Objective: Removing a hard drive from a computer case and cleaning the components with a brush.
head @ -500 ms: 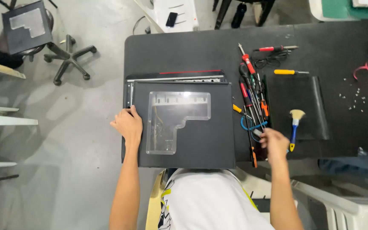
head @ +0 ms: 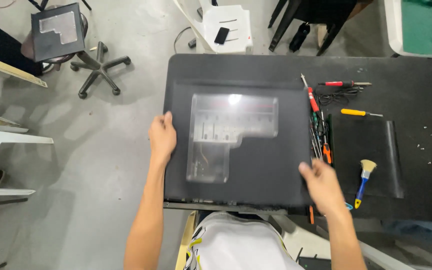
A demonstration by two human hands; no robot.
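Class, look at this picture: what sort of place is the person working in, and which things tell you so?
Probably an electronics or computer repair workshop. A computer case side panel lies on a black workbench, screwdrivers and a small brush sit beside it, and the floor is bare concrete.

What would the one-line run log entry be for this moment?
left hand: grips side panel left edge | right hand: holds its lower right corner | panel: flat over case, window up | screwdrivers, brush: beside
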